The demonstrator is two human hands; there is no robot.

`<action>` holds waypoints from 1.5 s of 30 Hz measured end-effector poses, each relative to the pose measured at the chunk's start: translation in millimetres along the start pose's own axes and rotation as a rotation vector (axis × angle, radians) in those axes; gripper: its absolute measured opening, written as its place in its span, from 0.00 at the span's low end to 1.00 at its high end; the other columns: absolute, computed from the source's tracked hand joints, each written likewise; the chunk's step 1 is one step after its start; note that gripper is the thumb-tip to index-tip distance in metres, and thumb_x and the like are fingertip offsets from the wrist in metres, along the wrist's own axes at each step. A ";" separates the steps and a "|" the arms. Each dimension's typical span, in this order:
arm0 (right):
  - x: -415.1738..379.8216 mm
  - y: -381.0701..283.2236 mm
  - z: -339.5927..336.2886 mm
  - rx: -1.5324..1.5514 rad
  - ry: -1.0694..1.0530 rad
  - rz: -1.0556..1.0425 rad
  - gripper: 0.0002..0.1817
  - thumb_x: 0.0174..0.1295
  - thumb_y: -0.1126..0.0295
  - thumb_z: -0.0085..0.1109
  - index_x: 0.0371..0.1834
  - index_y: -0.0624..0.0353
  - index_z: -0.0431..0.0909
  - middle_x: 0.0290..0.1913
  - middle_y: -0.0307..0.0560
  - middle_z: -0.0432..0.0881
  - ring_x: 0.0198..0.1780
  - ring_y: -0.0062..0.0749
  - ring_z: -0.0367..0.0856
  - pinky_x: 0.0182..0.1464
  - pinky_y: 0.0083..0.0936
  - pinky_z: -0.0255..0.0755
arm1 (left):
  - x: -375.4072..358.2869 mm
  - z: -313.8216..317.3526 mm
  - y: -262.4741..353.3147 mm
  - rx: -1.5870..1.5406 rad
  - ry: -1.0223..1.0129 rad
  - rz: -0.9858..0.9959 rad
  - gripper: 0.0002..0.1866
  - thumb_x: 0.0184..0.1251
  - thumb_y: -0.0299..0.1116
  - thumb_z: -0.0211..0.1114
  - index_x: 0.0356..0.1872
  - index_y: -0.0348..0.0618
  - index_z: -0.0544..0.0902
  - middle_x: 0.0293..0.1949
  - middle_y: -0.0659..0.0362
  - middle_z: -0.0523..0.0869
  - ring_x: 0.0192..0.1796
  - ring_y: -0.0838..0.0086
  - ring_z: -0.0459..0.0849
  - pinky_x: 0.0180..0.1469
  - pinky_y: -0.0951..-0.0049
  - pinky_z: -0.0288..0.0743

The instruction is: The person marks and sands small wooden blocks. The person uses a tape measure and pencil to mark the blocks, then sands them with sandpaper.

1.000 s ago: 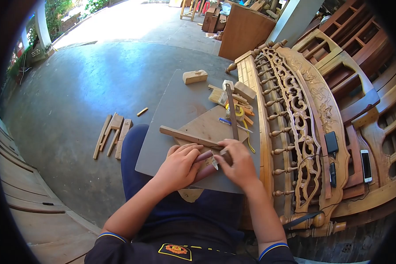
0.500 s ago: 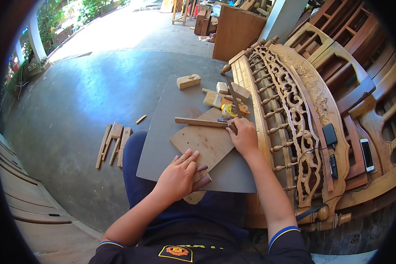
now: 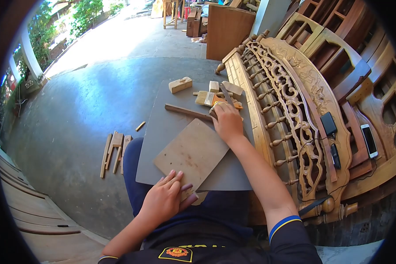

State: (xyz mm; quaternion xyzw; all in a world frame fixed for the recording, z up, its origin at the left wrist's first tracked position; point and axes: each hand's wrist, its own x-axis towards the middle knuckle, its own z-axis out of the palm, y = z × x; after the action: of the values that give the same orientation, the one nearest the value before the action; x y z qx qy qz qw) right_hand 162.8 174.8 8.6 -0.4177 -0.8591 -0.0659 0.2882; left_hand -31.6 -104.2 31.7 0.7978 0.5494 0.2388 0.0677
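Observation:
My left hand (image 3: 163,199) lies with its fingers stretched over the near corner of a flat, square wooden board (image 3: 191,152). Beside its thumb sits a small purplish-brown piece (image 3: 189,201), partly covered by the hand. Beyond the board's far corner, my right hand (image 3: 229,122) is closed around the right end of a narrow wooden strip (image 3: 185,110); its fingertips are partly hidden. A dark flat bar (image 3: 225,94) runs up to these fingers, and a wide paintbrush (image 3: 204,98) lies just past them.
Wood blocks (image 3: 180,85) lie at the back of the grey table (image 3: 149,163). A carved wooden panel with spindles (image 3: 290,105) stands along the right, carrying a phone (image 3: 368,141) and a black device (image 3: 328,124). Several wood pieces (image 3: 115,152) lie on the floor at left.
My right hand has moved forward and left, carrying the wooden strip off the board onto the tabletop beyond it. My left hand stays at the board's near corner. The view has shifted slightly.

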 end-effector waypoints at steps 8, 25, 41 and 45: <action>-86.6 -56.0 -18.0 0.399 -0.116 0.202 0.18 0.69 0.68 0.70 0.56 0.65 0.78 0.52 0.62 0.85 0.59 0.62 0.82 0.62 0.50 0.76 | -30.3 -8.0 -27.6 -0.148 -0.010 -0.140 0.15 0.71 0.25 0.65 0.57 0.37 0.88 0.68 0.44 0.86 0.74 0.45 0.81 0.74 0.48 0.77; -179.0 -32.8 -102.1 0.405 0.086 0.460 0.16 0.73 0.65 0.61 0.55 0.66 0.75 0.59 0.61 0.74 0.60 0.57 0.75 0.66 0.46 0.69 | 105.4 21.8 -21.9 -0.547 0.435 -0.126 0.14 0.58 0.17 0.71 0.45 0.41 0.84 0.41 0.50 0.89 0.42 0.54 0.91 0.46 0.57 0.85; -129.0 -34.8 -73.9 1.573 0.279 0.582 0.32 0.49 0.81 0.45 0.64 0.64 0.69 0.52 0.45 0.67 0.42 0.27 0.70 0.47 0.25 0.71 | 99.3 60.0 -0.2 -0.167 0.260 0.023 0.10 0.64 0.31 0.77 0.40 0.49 0.83 0.43 0.60 0.86 0.46 0.58 0.88 0.50 0.56 0.80; -136.2 -30.5 -57.2 1.300 0.310 0.426 0.28 0.53 0.87 0.42 0.60 0.60 0.67 0.53 0.41 0.66 0.48 0.23 0.69 0.56 0.21 0.68 | 104.1 63.4 2.1 0.006 0.398 0.152 0.11 0.66 0.41 0.80 0.30 0.52 0.86 0.48 0.64 0.82 0.48 0.65 0.85 0.49 0.60 0.75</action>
State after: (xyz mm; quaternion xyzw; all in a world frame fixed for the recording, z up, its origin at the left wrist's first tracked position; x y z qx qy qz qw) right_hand 230.9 42.3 -15.3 -0.3058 -0.5729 0.4603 0.6053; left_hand 28.4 -0.6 8.8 0.7742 0.4910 0.3944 -0.0626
